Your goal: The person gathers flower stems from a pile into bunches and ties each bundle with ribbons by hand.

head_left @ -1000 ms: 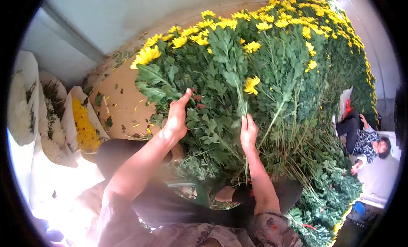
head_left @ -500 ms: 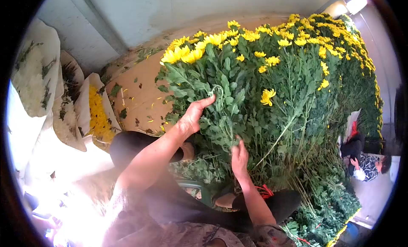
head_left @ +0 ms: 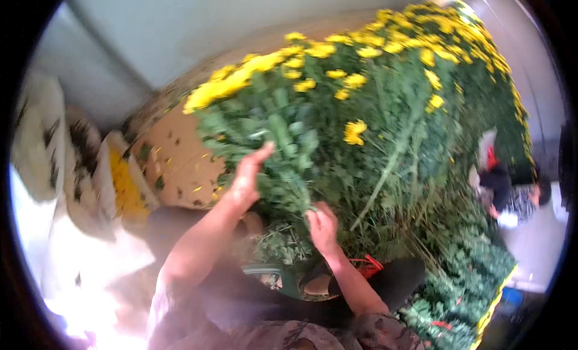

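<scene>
A bunch of yellow chrysanthemums point(head_left: 274, 130) is held in front of me, its flower heads toward the upper left and its stems toward my lap. My left hand point(head_left: 248, 172) is wrapped round the leafy middle of the bunch, thumb on top. Lower down, my right hand point(head_left: 324, 228) is closed on the stem ends. Beside the bunch, to the right, lies a large heap of cut yellow chrysanthemums point(head_left: 415, 103). Motion blurs the picture, and the fingers behind the leaves are hidden.
White sacks point(head_left: 129, 187) stand at the left, one with yellow petals point(head_left: 125, 184). Cardboard point(head_left: 180, 154) with scattered leaves lies ahead. Red ties point(head_left: 367, 267) are by my right knee, and a green container point(head_left: 289, 281) sits between my legs. Another person point(head_left: 512, 196) sits at the far right.
The view has shifted, with the bunch and both hands now further left in it. My right hand has closed round the stem ends, its fingers having been straighter before.
</scene>
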Action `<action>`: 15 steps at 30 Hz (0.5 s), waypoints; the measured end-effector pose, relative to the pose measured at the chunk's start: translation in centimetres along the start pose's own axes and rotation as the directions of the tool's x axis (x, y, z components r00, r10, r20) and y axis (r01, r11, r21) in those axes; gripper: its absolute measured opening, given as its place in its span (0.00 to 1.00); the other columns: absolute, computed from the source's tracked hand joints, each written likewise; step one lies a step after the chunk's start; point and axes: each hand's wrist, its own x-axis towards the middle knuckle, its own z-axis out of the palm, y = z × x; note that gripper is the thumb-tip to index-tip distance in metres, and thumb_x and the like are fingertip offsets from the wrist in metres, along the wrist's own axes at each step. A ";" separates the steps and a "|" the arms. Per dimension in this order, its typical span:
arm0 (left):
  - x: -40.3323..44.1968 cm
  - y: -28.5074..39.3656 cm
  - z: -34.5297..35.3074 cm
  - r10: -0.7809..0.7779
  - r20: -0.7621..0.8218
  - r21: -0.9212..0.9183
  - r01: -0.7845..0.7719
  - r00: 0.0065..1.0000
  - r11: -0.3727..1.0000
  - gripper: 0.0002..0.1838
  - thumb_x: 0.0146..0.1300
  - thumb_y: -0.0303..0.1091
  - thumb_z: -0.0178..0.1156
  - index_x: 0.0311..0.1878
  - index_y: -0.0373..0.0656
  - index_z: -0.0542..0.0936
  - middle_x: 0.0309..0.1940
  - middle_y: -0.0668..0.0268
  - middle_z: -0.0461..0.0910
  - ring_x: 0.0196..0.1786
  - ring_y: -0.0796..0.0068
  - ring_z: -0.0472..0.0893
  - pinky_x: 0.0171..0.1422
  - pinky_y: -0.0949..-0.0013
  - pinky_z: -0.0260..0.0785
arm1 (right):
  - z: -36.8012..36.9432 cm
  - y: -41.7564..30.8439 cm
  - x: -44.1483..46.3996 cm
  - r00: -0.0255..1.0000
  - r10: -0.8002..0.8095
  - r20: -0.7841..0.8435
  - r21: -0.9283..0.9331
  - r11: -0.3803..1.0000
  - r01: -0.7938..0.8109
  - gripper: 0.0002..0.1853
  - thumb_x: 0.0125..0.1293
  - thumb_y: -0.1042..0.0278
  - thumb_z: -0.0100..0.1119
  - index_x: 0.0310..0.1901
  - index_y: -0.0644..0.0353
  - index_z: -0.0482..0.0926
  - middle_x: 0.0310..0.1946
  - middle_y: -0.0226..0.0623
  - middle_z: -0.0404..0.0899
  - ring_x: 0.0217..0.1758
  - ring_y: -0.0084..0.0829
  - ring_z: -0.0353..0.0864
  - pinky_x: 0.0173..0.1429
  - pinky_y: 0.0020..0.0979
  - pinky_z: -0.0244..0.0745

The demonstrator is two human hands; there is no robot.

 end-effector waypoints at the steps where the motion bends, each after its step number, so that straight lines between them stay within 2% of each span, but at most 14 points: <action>1: 2.1 -1.2 -1.5 0.014 -0.013 -0.079 -0.015 1.000 0.997 0.41 0.51 0.63 0.62 0.63 0.44 0.73 0.65 0.56 0.69 0.67 0.58 0.65 0.71 0.50 0.55 | -0.4 -0.1 -0.5 0.997 -0.046 0.060 -0.135 0.989 0.053 0.07 0.66 0.73 0.57 0.41 0.68 0.81 0.28 0.38 0.77 0.26 0.27 0.75 0.30 0.29 0.69; 2: -1.9 1.8 1.0 -0.106 -0.006 -0.140 0.104 0.994 0.985 0.34 0.56 0.58 0.61 0.60 0.45 0.74 0.59 0.59 0.75 0.62 0.56 0.72 0.67 0.50 0.63 | -0.5 0.0 -0.6 0.996 -0.053 0.074 -0.219 0.973 0.068 0.08 0.66 0.72 0.58 0.41 0.68 0.81 0.29 0.39 0.78 0.26 0.28 0.75 0.29 0.29 0.70; 3: 2.6 -0.4 -1.9 0.012 0.127 -0.208 0.015 0.992 0.978 0.26 0.60 0.50 0.59 0.57 0.45 0.76 0.52 0.62 0.80 0.54 0.58 0.78 0.60 0.52 0.70 | -0.6 0.0 -0.8 0.994 -0.061 0.088 -0.301 0.950 0.085 0.09 0.66 0.71 0.58 0.42 0.68 0.81 0.29 0.40 0.78 0.26 0.28 0.76 0.29 0.29 0.71; 4: 1.4 0.4 -0.7 -0.019 0.120 -0.152 0.037 0.993 0.988 0.20 0.62 0.44 0.60 0.54 0.44 0.78 0.49 0.64 0.81 0.50 0.63 0.80 0.58 0.56 0.72 | -0.7 0.1 -0.9 0.980 0.054 0.192 -0.286 0.958 0.003 0.10 0.66 0.70 0.59 0.41 0.68 0.81 0.30 0.42 0.79 0.26 0.30 0.78 0.28 0.31 0.73; 5: -0.1 1.1 0.7 -0.029 0.068 -0.046 0.032 0.997 0.998 0.21 0.61 0.44 0.63 0.53 0.43 0.79 0.48 0.63 0.81 0.50 0.63 0.80 0.57 0.55 0.73 | -0.7 0.3 -0.8 0.941 0.159 0.298 -0.267 0.961 -0.078 0.10 0.66 0.68 0.60 0.41 0.68 0.82 0.31 0.43 0.81 0.26 0.32 0.79 0.28 0.33 0.75; 6: -1.1 1.4 1.9 -0.027 0.010 0.058 0.026 1.000 0.998 0.22 0.60 0.45 0.65 0.53 0.42 0.79 0.48 0.62 0.81 0.49 0.64 0.80 0.56 0.55 0.73 | -0.9 0.4 -0.4 0.947 0.166 0.275 -0.279 0.956 -0.087 0.10 0.66 0.68 0.60 0.41 0.68 0.82 0.31 0.43 0.81 0.26 0.32 0.79 0.28 0.33 0.75; 8: 0.5 0.9 0.2 -0.072 0.181 -0.009 0.075 0.981 0.997 0.23 0.59 0.45 0.67 0.53 0.42 0.79 0.48 0.60 0.81 0.49 0.65 0.80 0.54 0.56 0.74 | -1.4 0.2 0.2 0.966 0.042 0.257 -0.247 0.969 0.023 0.12 0.64 0.66 0.61 0.42 0.67 0.82 0.29 0.43 0.79 0.26 0.36 0.80 0.29 0.35 0.75; 9: 2.0 0.0 -1.0 -0.012 0.212 0.058 0.000 0.977 0.998 0.24 0.58 0.46 0.68 0.54 0.43 0.80 0.49 0.61 0.81 0.50 0.65 0.79 0.52 0.57 0.75 | -1.8 -0.3 0.6 0.944 0.088 0.318 -0.263 0.965 -0.002 0.12 0.64 0.66 0.62 0.41 0.66 0.81 0.28 0.42 0.78 0.27 0.38 0.79 0.32 0.35 0.75; 10: 1.7 0.5 -0.6 -0.077 0.130 0.132 0.060 0.989 0.989 0.24 0.56 0.47 0.69 0.53 0.44 0.80 0.48 0.62 0.80 0.50 0.67 0.78 0.51 0.57 0.74 | -2.6 -0.1 1.4 0.945 -0.049 0.322 -0.294 0.944 0.150 0.13 0.63 0.62 0.61 0.40 0.65 0.81 0.29 0.41 0.78 0.30 0.38 0.78 0.34 0.35 0.75; 11: 2.7 -0.2 -1.0 -0.025 0.131 0.067 0.017 0.991 0.998 0.21 0.56 0.43 0.69 0.50 0.42 0.80 0.43 0.63 0.82 0.44 0.67 0.80 0.48 0.60 0.75 | -3.8 0.5 2.7 0.925 -0.186 0.331 -0.324 0.899 0.296 0.14 0.63 0.58 0.61 0.39 0.64 0.81 0.29 0.40 0.78 0.32 0.39 0.78 0.36 0.36 0.74; 12: 3.8 -0.9 -1.3 0.027 0.127 -0.003 -0.027 0.992 1.000 0.17 0.57 0.38 0.68 0.47 0.40 0.80 0.37 0.64 0.83 0.38 0.67 0.82 0.45 0.62 0.77 | -5.4 1.6 5.0 0.981 -0.145 0.131 -0.502 0.843 0.192 0.19 0.61 0.52 0.58 0.40 0.63 0.79 0.34 0.39 0.77 0.39 0.39 0.76 0.43 0.41 0.71; 13: 2.8 -0.3 -0.5 -0.022 0.145 -0.010 0.024 0.989 1.000 0.17 0.57 0.37 0.67 0.47 0.40 0.80 0.37 0.64 0.83 0.38 0.67 0.82 0.45 0.62 0.77 | -7.6 2.8 7.6 0.989 -0.130 -0.073 -0.640 0.767 0.054 0.24 0.59 0.45 0.56 0.41 0.62 0.78 0.39 0.39 0.77 0.47 0.40 0.75 0.49 0.46 0.68; 14: 2.3 -0.4 0.0 -0.021 0.142 -0.006 0.023 0.990 1.000 0.17 0.57 0.37 0.67 0.47 0.40 0.80 0.37 0.64 0.83 0.38 0.67 0.82 0.45 0.62 0.77 | -10.4 3.2 9.7 0.924 0.225 -0.310 -0.527 0.768 -0.364 0.30 0.61 0.43 0.56 0.54 0.64 0.73 0.52 0.49 0.73 0.58 0.47 0.70 0.60 0.50 0.63; 15: 2.0 -0.4 0.3 -0.013 0.111 -0.007 0.014 0.994 1.000 0.17 0.56 0.37 0.68 0.46 0.40 0.80 0.37 0.64 0.83 0.38 0.67 0.82 0.45 0.62 0.77 | -11.3 9.3 10.3 0.803 0.044 -0.595 -0.569 0.683 -0.459 0.39 0.64 0.40 0.54 0.66 0.64 0.62 0.63 0.57 0.64 0.66 0.52 0.63 0.69 0.52 0.56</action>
